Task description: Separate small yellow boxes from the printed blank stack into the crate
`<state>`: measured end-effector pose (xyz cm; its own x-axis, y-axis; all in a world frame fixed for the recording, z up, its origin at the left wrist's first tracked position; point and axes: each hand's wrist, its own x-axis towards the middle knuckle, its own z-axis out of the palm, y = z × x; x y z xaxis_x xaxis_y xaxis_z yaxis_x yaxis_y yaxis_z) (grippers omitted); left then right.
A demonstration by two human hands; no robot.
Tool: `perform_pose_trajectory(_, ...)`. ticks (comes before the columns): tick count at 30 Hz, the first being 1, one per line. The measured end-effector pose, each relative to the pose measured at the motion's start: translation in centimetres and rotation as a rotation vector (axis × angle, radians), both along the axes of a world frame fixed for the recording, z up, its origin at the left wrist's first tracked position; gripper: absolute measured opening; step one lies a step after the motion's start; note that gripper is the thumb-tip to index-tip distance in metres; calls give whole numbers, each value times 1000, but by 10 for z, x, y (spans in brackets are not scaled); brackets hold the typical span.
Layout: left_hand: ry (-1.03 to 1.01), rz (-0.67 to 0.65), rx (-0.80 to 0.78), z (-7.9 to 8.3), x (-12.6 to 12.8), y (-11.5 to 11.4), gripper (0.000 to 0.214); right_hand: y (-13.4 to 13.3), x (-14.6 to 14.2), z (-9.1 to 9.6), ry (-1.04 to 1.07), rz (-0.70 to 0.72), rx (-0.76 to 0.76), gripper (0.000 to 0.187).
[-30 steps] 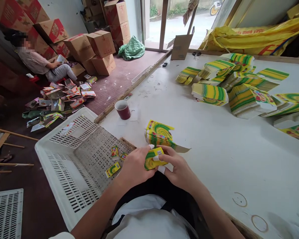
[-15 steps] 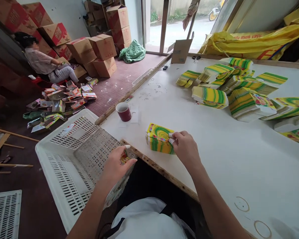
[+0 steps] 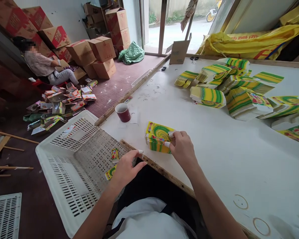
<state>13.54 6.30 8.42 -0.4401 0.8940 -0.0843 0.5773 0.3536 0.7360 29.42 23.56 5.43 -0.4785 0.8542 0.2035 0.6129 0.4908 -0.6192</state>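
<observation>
Yellow cartons (image 3: 155,146) stay pinched by the right hand (image 3: 183,147); the left hand (image 3: 126,168), empty, fingers parted, nears the table (image 3: 229,159).

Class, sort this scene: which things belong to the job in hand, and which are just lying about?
Seem to belong:
right hand, touching the near carton stack
left hand, near the white crate
small boxes in the crate

Seem just lying about:
maroon mug
scissors
green bundle

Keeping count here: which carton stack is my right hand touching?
The stack nearest the mug; the other stacks lie farther right, away from your right hand.
</observation>
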Motion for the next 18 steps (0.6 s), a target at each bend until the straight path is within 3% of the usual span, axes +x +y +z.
perform_pose_trajectory(5, -114, 16, 17, 2, 7, 0, 27, -1, -1, 5, 49, -10, 2, 16)
perform_pose_trajectory(8, -316, 43, 62, -6, 13, 6, 37, -5, 4, 18, 85, -6, -30, 14)
perform_pose_trajectory(11, -655, 80, 230, -12, 27, 19, 56, -16, 11, 32, 191, 134, -207, 12)
perform_pose_trajectory(14, -990, 170, 471, -7, 44, 37, 61, -35, 12, 39, 313, 337, -469, 7)
perform_pose_trajectory(16, -1081, 303, 599, -2, 52, 46, 66, -49, 8, 39, 406, 354, -609, 8)
perform_pose_trajectory(18, -1050, 411, 674, -1, 54, 49, 68, -62, 4, 36, 529, 267, -664, 14)
